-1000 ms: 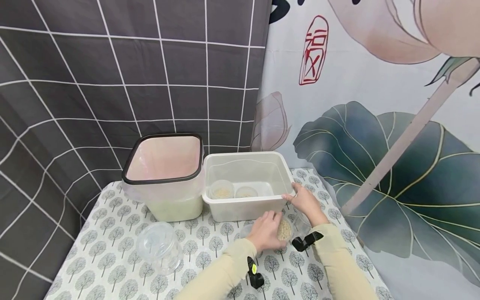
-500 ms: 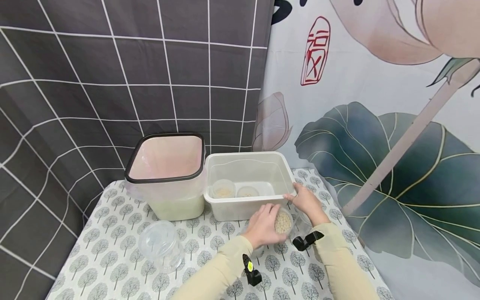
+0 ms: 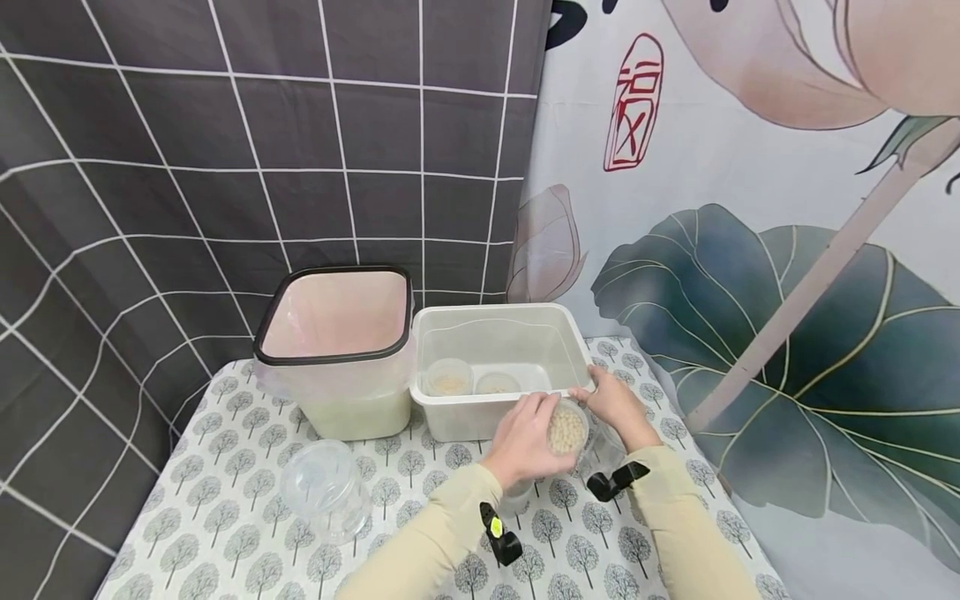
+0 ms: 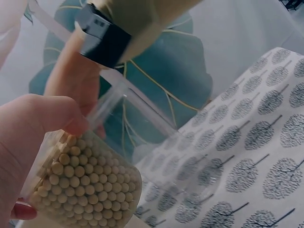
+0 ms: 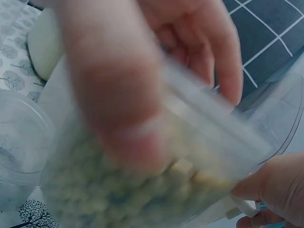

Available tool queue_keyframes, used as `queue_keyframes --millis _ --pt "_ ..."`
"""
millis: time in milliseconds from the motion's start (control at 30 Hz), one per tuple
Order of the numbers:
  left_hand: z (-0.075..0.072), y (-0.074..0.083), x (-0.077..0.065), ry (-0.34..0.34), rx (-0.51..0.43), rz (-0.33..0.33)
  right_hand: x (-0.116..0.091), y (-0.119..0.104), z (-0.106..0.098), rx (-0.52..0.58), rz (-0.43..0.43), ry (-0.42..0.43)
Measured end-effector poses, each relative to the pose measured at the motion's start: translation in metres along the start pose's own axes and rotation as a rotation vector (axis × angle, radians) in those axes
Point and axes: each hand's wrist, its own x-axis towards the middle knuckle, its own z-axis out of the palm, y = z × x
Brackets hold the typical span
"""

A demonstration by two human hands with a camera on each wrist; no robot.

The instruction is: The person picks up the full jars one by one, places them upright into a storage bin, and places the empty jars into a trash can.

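Note:
My left hand (image 3: 525, 437) grips a clear plastic jar (image 3: 567, 429) filled with small round beige balls, held tilted just in front of the white bin (image 3: 480, 400). Up close in the left wrist view, the balls (image 4: 90, 185) show packed against the jar wall, with the thumb across its upper part. In the right wrist view the jar is blurred. My right hand (image 3: 615, 404) pinches the bin's front right rim between thumb and fingers. Inside the bin stand two clear round containers, the left one (image 3: 450, 377) and the right one (image 3: 497, 383), with pale contents.
Left of the bin is a tall pink-lined bin (image 3: 330, 317) with a black rim. An empty clear jar (image 3: 322, 492) lies on the tree-print cloth at front left. Another clear jar (image 3: 604, 450) is under my right wrist, and one more (image 3: 516, 500) is partly hidden below my left hand.
My left hand has raised the jar of beige balls from the cloth toward the bin's front wall. My right hand keeps its hold on the rim.

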Motion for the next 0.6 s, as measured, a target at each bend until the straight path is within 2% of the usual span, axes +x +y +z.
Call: queue_keyframes --millis 233,600 --pt "-0.013 0.005 0.007 0.012 -0.017 -0.016 0.001 0.002 0.0 -0.013 0.006 0.01" --pt "-0.04 0.008 0.028 0.087 -0.056 0.042 -0.001 0.001 -0.002 -0.003 0.026 -0.004"
